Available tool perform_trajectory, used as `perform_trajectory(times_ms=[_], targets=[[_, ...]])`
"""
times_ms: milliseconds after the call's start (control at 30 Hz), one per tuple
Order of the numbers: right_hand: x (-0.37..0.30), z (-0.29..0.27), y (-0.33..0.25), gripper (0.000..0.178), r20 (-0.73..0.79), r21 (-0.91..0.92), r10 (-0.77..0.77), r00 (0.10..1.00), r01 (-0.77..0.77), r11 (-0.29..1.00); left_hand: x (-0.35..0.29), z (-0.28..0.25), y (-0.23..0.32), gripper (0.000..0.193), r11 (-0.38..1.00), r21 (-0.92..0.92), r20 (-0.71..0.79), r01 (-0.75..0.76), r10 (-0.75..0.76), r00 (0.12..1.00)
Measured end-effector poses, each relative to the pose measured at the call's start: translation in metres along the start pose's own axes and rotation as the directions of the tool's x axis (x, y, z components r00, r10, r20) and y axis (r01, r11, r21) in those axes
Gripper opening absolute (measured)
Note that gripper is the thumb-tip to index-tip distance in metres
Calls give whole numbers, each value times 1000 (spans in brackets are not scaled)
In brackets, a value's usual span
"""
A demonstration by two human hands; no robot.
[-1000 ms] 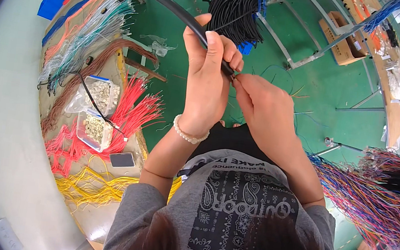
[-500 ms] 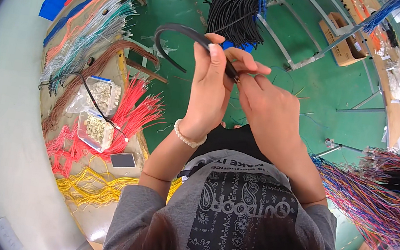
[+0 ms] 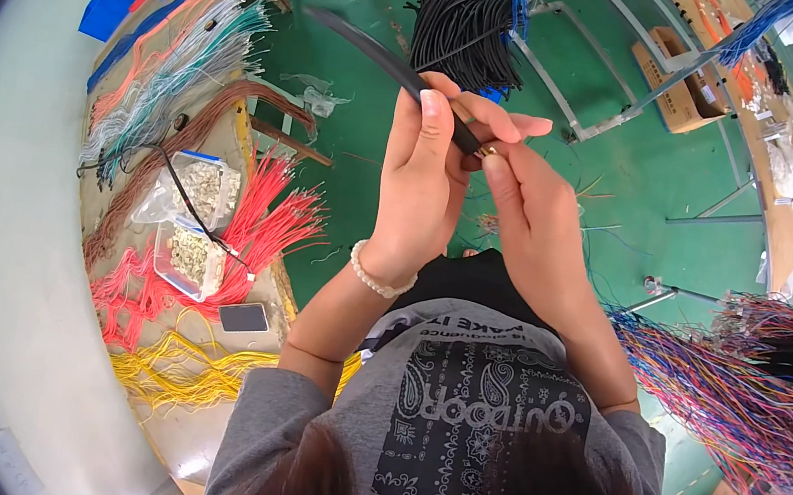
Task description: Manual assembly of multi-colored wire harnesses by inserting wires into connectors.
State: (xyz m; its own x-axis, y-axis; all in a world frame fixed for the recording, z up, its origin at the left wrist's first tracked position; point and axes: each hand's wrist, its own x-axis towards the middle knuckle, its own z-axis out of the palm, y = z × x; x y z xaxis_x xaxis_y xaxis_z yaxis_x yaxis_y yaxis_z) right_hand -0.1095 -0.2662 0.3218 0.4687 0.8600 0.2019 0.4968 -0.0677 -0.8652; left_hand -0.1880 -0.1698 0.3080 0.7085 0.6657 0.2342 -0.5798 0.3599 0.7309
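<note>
Currently, the black cable (image 3: 382,56) is clasped near its lower end by the left hand's (image 3: 416,188) grip, in the upper middle of the frame. Small gold-coloured tips (image 3: 486,151) at that end are pinched by the right hand (image 3: 539,216). The tips are already exposed, but the end is not yet released, so work there is judged unfinished; how much is left cannot be told. Farther out, a black cable heap (image 3: 460,31) is seen at upper centre, and red wires (image 3: 272,206) are spread on the surface (image 3: 182,430) at left.
</note>
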Motion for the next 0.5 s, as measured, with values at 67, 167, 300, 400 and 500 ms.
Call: perform_trajectory(times_ms=[67,167,300,400,500], targets=[[-1,2,-1,21,9,25,15,1000,-15,1000,-1,1,0,28,999,-16,-36,32,-32,999],[-1,1,-1,21,4,31,-94,996,94,995,-2,1,-3,29,998,25,-119,57,-53,991],[-5,1,-4,22,63,-89,-79,995,85,992,0,0,-11,25,994,78,-98,-78,85,992],[-5,4,-4,23,48,-83,-96,994,100,992,-1,-3,-13,23,978,179,-83,-107,124,989],[-3,5,-4,23,28,-35,-127,992,128,991,-3,-3,-13,21,968,224,-77,-113,133,988]])
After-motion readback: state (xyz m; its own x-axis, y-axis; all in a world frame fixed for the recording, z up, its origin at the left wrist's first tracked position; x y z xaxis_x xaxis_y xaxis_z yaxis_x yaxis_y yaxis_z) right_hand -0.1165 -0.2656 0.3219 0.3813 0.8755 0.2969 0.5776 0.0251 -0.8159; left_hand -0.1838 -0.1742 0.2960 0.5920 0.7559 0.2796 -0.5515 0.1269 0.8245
